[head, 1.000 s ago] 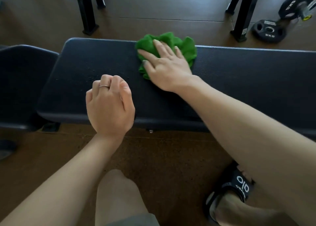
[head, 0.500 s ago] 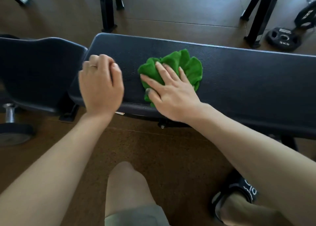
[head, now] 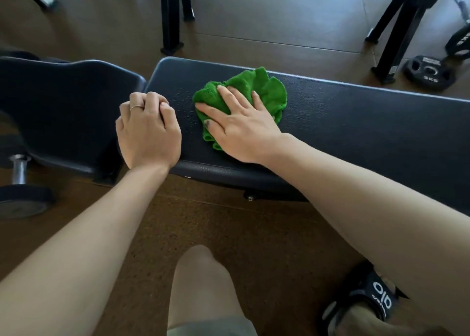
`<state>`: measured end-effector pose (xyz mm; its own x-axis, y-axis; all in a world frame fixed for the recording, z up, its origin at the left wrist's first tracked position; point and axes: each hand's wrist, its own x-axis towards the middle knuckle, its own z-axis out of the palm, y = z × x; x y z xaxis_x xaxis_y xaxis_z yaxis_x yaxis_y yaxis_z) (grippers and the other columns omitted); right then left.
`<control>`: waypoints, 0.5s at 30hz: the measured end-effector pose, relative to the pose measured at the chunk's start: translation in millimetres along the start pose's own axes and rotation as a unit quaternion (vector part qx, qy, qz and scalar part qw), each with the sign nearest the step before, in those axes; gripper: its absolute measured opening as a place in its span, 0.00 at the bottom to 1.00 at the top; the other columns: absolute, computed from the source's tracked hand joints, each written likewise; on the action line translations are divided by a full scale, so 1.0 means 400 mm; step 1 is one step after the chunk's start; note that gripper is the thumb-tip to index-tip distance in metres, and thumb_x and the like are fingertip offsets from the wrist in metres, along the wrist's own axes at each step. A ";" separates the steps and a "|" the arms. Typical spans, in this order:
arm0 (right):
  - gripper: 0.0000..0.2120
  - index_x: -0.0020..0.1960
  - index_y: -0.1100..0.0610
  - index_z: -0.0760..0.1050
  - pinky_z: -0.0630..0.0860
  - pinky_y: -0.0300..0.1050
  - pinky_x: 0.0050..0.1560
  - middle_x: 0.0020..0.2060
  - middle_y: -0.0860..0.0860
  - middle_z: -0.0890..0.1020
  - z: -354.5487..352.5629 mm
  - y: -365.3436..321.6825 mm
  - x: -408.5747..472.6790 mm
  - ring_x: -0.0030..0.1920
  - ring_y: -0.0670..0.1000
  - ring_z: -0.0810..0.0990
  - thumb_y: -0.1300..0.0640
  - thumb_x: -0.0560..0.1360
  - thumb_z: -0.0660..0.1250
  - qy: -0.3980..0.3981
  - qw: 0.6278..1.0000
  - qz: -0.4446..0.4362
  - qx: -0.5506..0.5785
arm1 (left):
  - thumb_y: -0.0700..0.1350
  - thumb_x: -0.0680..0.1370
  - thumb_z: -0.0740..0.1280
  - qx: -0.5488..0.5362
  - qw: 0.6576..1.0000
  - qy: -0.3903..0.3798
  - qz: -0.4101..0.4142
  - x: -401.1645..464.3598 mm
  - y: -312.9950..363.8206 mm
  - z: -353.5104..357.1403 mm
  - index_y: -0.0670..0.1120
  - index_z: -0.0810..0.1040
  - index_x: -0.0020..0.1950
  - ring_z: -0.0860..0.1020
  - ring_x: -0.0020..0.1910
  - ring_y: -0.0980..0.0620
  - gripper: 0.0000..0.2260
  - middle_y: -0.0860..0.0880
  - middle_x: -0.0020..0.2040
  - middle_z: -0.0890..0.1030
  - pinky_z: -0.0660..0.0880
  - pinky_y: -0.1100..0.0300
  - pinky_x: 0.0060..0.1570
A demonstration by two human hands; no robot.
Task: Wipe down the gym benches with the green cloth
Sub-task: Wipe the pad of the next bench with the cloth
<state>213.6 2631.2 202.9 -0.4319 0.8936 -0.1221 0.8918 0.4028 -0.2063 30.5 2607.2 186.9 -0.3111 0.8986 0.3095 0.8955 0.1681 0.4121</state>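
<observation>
Right hand (head: 241, 130) presses green cloth (head: 269, 91) flat on worktop (head: 356, 117); left hand (head: 148, 132), curled, rests at worktop's left end.

Gym interior: padded black bench (head: 356, 122), 5 kg weight plate (head: 427, 72), dumbbell (head: 19, 183), rubber floor (head: 229, 234), steel rack legs (head: 173, 15).
</observation>
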 end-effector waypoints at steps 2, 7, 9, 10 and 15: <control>0.24 0.82 0.33 0.51 0.40 0.64 0.81 0.84 0.51 0.47 -0.005 -0.006 0.005 0.83 0.52 0.43 0.40 0.85 0.43 -0.009 1.000 0.002 -0.002 | 0.50 0.83 0.51 -0.001 1.000 -0.002 0.001 0.004 -0.002 -0.003 0.48 0.77 0.58 0.72 0.65 0.42 0.16 0.45 0.64 0.75 0.67 0.44 0.66; 0.24 0.82 0.34 0.50 0.43 0.61 0.82 0.84 0.51 0.47 0.024 -0.010 -0.176 0.84 0.52 0.43 0.39 0.86 0.44 0.008 0.999 -0.031 -0.011 | 0.51 0.83 0.49 0.000 1.000 0.001 0.007 -0.004 -0.009 0.000 0.47 0.77 0.59 0.72 0.65 0.42 0.18 0.45 0.64 0.76 0.68 0.45 0.66; 0.25 0.82 0.34 0.49 0.44 0.62 0.82 0.84 0.51 0.47 0.029 -0.002 -0.192 0.84 0.53 0.44 0.38 0.85 0.44 0.004 0.999 -0.043 -0.030 | 0.52 0.83 0.48 0.004 1.000 0.004 0.006 -0.005 -0.009 0.004 0.47 0.77 0.59 0.72 0.65 0.42 0.19 0.45 0.64 0.76 0.68 0.45 0.65; 0.25 0.82 0.33 0.49 0.44 0.63 0.82 0.84 0.51 0.48 0.025 0.001 -0.183 0.84 0.53 0.44 0.38 0.85 0.44 0.001 0.998 -0.046 -0.034 | 0.52 0.83 0.48 0.008 1.000 0.005 0.007 -0.003 -0.009 0.005 0.47 0.77 0.59 0.72 0.65 0.42 0.20 0.45 0.64 0.76 0.68 0.45 0.65; 0.23 0.80 0.31 0.51 0.42 0.63 0.81 0.84 0.49 0.48 0.014 -0.019 -0.037 0.83 0.51 0.44 0.39 0.85 0.44 0.000 1.000 -0.020 -0.003 | 0.52 0.84 0.49 0.009 1.000 0.009 0.009 -0.001 -0.013 0.010 0.46 0.77 0.60 0.72 0.66 0.42 0.20 0.45 0.65 0.76 0.67 0.46 0.67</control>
<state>212.4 2613.7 201.0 -0.4665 0.8772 -0.1133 0.8749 0.4388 -0.2047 27.3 2607.5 181.4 -0.3010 0.8937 0.3326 0.9066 0.1600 0.3905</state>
